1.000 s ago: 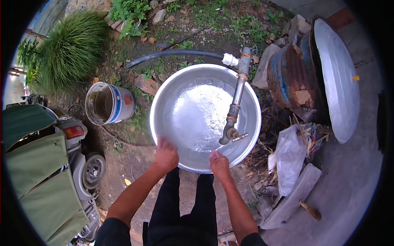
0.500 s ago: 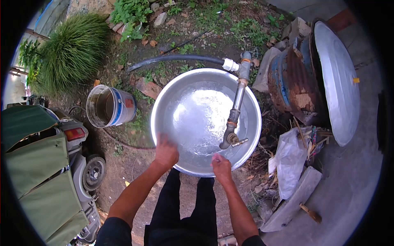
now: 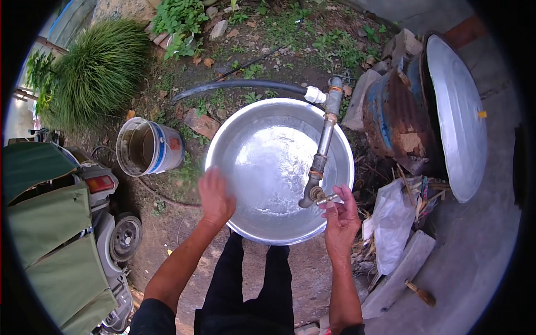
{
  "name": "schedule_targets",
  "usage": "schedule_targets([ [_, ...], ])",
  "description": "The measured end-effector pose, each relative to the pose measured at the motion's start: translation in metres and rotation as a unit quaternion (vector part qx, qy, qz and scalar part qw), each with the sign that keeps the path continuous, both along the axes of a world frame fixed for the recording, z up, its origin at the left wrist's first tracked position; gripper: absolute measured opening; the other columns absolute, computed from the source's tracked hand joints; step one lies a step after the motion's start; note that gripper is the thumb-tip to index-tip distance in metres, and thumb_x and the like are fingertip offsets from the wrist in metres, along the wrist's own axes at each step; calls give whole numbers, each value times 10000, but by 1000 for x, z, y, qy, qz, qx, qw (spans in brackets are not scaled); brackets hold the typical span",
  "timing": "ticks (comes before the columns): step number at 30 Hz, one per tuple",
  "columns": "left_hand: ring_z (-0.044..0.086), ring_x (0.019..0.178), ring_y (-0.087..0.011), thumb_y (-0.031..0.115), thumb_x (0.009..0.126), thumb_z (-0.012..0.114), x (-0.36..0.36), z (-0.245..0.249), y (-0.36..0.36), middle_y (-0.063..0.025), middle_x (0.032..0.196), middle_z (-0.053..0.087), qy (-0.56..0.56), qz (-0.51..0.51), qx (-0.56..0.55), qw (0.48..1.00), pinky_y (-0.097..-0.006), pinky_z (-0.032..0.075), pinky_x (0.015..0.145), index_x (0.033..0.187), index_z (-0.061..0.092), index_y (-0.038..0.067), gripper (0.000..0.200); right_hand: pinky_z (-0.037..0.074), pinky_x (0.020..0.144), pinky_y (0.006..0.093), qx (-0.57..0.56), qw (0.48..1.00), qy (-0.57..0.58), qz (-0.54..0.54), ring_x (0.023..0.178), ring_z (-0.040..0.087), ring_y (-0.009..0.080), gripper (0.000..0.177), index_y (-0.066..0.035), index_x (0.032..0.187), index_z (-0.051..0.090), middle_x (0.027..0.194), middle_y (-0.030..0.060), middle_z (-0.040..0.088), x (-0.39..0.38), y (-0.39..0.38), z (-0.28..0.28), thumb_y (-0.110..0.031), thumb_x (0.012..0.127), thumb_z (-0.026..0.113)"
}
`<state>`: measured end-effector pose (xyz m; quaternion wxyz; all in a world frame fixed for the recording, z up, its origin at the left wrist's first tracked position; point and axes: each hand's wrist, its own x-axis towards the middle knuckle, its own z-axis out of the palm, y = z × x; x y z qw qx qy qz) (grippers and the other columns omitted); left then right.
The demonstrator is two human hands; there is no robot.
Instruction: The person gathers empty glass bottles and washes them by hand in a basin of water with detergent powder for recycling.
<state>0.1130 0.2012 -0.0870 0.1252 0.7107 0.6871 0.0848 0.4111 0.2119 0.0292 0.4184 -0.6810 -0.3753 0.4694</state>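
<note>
Two hands at the metal basin [image 3: 280,102], mid-frame. Right hand [image 3: 341,221] meets the tap handle [image 3: 328,199], right of centre; whether closed, we cannot tell. Left hand [image 3: 217,198] open, by left rim. We judge: wet fingers could slip; leaning could tip the basin.
</note>
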Motion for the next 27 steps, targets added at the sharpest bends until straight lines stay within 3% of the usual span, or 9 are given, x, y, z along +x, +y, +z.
schedule_targets([
  [4,366,1279,-486,90,660,675,-7,-9,4,-293,1392,396,-76,63,67,993,-569,272,1080,1302,422,-55,705,529,729,258,65,997,-40,32,903,606,132,532,-21,1391,452,1293,138,545,-5,14,31,31,886,609],
  [6,365,1281,-487,76,675,668,-10,-12,5,-300,1390,394,-74,82,71,991,-549,275,1087,1320,401,-61,711,534,747,275,116,975,-158,103,912,618,160,562,-27,1385,470,1314,170,534,-7,22,45,28,850,634],
  [11,429,1231,-464,45,713,646,-12,-7,12,-309,1319,454,-99,145,68,982,-496,338,1057,1347,387,-62,693,545,733,306,160,937,-236,202,953,633,232,606,-23,1383,481,1349,206,517,-1,31,43,8,806,664],
  [13,510,1140,-442,26,734,627,-11,6,17,-298,1221,524,-209,235,-51,948,-459,412,993,1354,391,-58,669,547,727,315,167,925,-255,228,966,635,252,619,-23,1386,480,1355,210,516,2,32,40,3,798,672],
  [16,567,1051,-419,21,745,620,-14,-7,12,-277,1156,561,-183,202,18,962,-442,457,936,1348,398,-64,648,549,731,324,182,913,-264,253,970,637,267,621,-21,1385,481,1336,210,530,1,32,46,0,795,675],
  [18,570,1056,-412,23,751,617,-14,-9,10,-277,1165,558,-182,209,13,961,-443,457,940,1351,396,-66,645,551,727,322,129,943,-229,203,956,644,267,603,-10,1362,501,1326,207,539,-5,33,56,-9,790,692],
  [22,578,1080,-405,31,768,612,-16,-9,12,-284,1204,548,-207,233,-21,950,-443,457,952,1364,381,-67,647,553,701,315,142,941,-228,205,923,650,267,598,0,1348,510,1311,212,549,-7,34,68,-17,785,712],
  [24,578,1091,-407,36,774,612,-18,-15,11,-287,1219,544,-234,233,-17,944,-440,457,955,1367,375,-68,647,537,721,291,168,925,-250,230,934,627,219,587,-4,1353,511,1328,209,540,-7,33,69,13,796,695],
  [27,585,1096,-407,40,785,606,-22,-17,9,-290,1227,547,-262,235,-16,936,-434,459,953,1371,363,-69,644,539,715,298,190,904,-293,246,984,636,252,574,-6,1345,522,1327,213,545,-7,33,67,2,801,705],
])
